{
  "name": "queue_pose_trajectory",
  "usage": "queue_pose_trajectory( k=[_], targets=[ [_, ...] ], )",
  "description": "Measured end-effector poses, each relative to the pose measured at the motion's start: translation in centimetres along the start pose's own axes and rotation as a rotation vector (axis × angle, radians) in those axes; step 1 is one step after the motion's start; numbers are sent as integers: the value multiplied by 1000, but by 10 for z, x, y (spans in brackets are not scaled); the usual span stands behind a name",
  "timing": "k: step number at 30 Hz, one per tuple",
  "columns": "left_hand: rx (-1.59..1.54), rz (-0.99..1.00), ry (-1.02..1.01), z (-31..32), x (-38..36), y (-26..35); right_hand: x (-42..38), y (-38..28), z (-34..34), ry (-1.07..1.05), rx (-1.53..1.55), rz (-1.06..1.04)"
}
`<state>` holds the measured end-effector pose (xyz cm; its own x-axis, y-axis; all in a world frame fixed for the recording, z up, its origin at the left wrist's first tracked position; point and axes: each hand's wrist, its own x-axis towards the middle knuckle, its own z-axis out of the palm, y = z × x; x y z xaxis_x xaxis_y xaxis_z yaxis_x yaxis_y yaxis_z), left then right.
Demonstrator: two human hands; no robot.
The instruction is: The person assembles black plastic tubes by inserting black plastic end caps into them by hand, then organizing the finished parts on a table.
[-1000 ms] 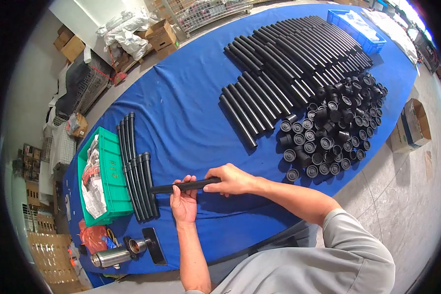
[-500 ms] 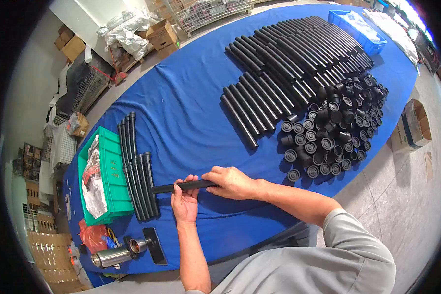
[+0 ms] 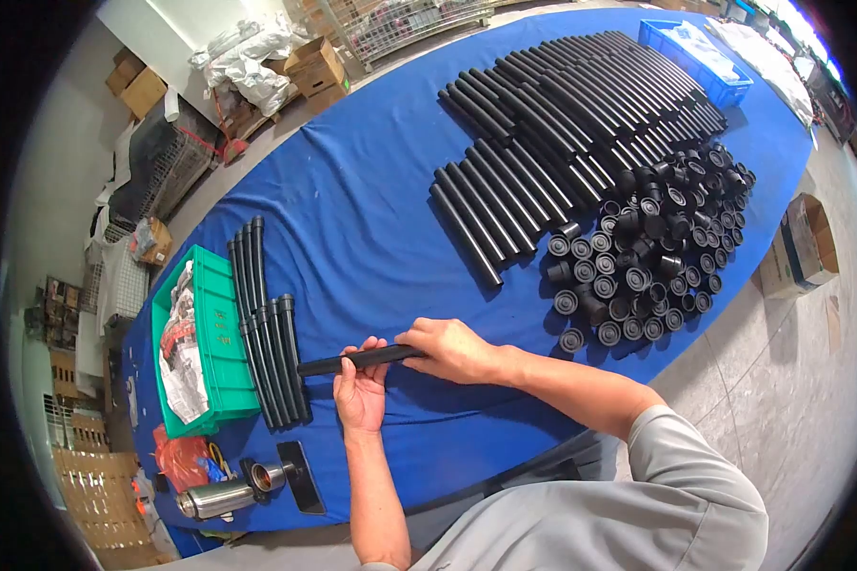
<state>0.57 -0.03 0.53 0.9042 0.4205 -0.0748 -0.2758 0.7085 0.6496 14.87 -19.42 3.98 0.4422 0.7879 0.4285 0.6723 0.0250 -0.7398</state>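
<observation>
Black tube [image 3: 352,362] sits level above the near edge of the blue table [image 3: 352,219], my left hand [image 3: 360,392] clenched around its middle and my right hand [image 3: 452,349] grasping its right end, finished tubes [image 3: 267,333] lying just beyond its left tip.

A blue-covered table [image 3: 371,219] runs from lower left to upper right. At its left edge sits a green crate [image 3: 221,333] with a crumpled bag inside. Just right of the crate lie two short rows of finished black tubes [image 3: 267,324]. Below the crate, near the bottom left, rests a steel flask [image 3: 221,495] beside a flat black phone [image 3: 302,478]. Across the upper middle spread rows of plain black tubes [image 3: 552,124], and right of them a heap of black caps [image 3: 643,257]. A blue tray [image 3: 700,57] stands at the far upper right. Cardboard boxes [image 3: 309,62] sit on the floor at upper left, another box [image 3: 805,243] at right.
</observation>
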Motion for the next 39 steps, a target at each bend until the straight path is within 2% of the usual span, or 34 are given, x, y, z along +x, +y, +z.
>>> queue_pose_trajectory(
  k=[1, 4, 5, 9, 12, 13, 16, 17, 20, 21, 24, 27, 30, 31, 34, 35, 36, 38, 39],
  targets=[
    [0, 5, 2, -2, 0, 0, -1, 2, 5, 31, -86, -62],
    [-22, 14, -22, -4, -1, -1, 0, 3, -1, -37, 144, 96],
    [-32, 17, -35, -4, -1, 0, 12, -16, -26, -292, 427, 490],
    [-33, 18, -16, -4, 0, -1, 1, 7, 1, -31, 181, 62],
    [-42, 37, 2, -6, -1, -1, -2, 2, 7, -17, -34, -38],
    [-49, 41, 3, -8, -1, 0, -1, -2, 3, -33, 9, -11],
    [-43, 55, 4, -7, -2, 0, 14, -18, -27, -379, 534, 598],
    [-36, 58, 3, -5, -3, 0, 12, -13, -23, -359, 464, 525],
    [-36, 18, -4, -1, -1, 1, -3, 9, 8, 42, -49, -68],
    [-30, 27, -9, -1, -1, 0, -2, 7, 8, 56, -71, -96],
    [-14, 40, -23, -2, -2, 0, 1, 7, -1, -139, 103, 107],
    [-5, 26, -25, -1, -3, 0, 6, -2, -12, -237, 258, 330],
    [-18, 19, -5, -2, -1, 0, -2, 5, 8, 113, -85, -149],
    [-28, 22, -4, -5, -1, 0, -1, 8, 12, 202, -93, -211],
    [-29, 29, -19, -8, -3, 1, 7, -12, -17, -177, 384, 328],
    [-23, 30, -27, -7, -3, 1, 8, -10, -19, -207, 570, 477],
    [-31, 23, -21, -6, -3, 0, 10, -7, -21, -247, 570, 543],
    [-39, 26, -1, -2, 0, 0, 3, 7, -3, -4, 153, 94],
    [-28, 25, 14, -1, 0, -1, 0, 12, 2, 14, 148, 81]
  ],
)
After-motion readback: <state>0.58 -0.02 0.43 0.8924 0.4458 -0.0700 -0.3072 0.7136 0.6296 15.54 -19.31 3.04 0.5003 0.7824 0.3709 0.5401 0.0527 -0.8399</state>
